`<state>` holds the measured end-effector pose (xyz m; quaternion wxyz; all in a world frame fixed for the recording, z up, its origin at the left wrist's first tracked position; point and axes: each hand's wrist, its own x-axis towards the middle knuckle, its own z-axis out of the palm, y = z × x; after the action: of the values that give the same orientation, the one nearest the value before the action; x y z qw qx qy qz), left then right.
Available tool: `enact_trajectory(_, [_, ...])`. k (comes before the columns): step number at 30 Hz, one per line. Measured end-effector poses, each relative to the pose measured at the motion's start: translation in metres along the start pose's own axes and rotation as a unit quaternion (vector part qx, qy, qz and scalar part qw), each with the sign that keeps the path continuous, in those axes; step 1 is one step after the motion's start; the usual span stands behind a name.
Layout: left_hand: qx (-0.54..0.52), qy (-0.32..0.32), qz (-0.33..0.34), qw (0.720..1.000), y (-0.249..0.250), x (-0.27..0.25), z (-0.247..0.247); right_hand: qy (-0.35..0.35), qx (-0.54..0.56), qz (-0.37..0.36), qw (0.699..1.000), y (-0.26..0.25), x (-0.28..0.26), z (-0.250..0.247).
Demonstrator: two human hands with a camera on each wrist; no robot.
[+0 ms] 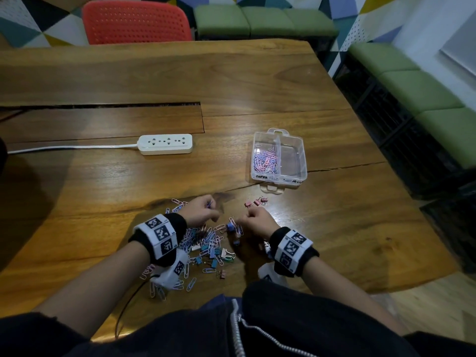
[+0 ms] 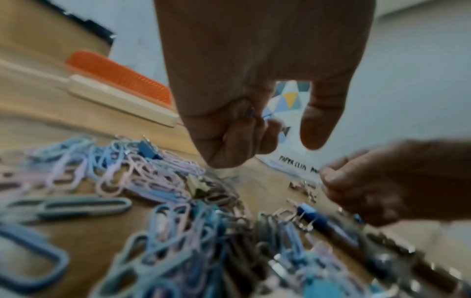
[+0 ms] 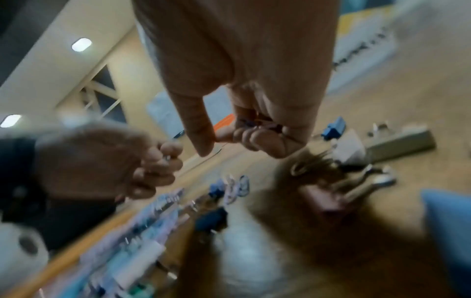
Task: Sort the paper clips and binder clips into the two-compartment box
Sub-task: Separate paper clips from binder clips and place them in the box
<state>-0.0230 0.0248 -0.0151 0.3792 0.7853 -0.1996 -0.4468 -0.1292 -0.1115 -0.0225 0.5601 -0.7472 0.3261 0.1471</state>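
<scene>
A mixed pile of pastel paper clips and small binder clips (image 1: 206,240) lies on the wooden table (image 1: 154,73) in front of me. My left hand (image 1: 209,207) hovers over the pile's far edge, its fingers curled round blue paper clips (image 2: 251,112). My right hand (image 1: 248,215) is just right of the pile, fingers curled round a few small blue and reddish clips (image 3: 252,123); I cannot tell their kind. The clear two-compartment box (image 1: 298,140) stands farther off to the right, with paper clips (image 1: 265,159) in its left half and nothing in its right half.
Three pink binder clips (image 1: 255,202) lie apart, just beyond my right hand. A white power strip (image 1: 166,143) with its cable lies at mid-table on the left. A red chair (image 1: 136,21) and green benches (image 1: 425,88) border the table.
</scene>
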Motion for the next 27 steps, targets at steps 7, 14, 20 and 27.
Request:
enact_trajectory(7, [0.365, 0.007, 0.041, 0.93, -0.004, 0.003, 0.012, 0.003, -0.324, -0.113, 0.939, 0.001, 0.008, 0.006])
enact_trajectory(14, [0.479, -0.006, 0.045, 0.876, 0.002, 0.007, 0.022, -0.015, -0.374, -0.102, 0.922, 0.004, 0.011, 0.002])
enact_trajectory(20, [0.352, -0.014, 0.021, 0.936, 0.002, 0.012, 0.021, 0.006, -0.328, -0.068, 0.942, 0.008, 0.008, -0.01])
enact_trajectory(27, [-0.22, -0.042, -0.016, 0.974, 0.004, 0.009, 0.005, 0.018, -0.291, -0.084, 0.953, 0.007, 0.003, -0.015])
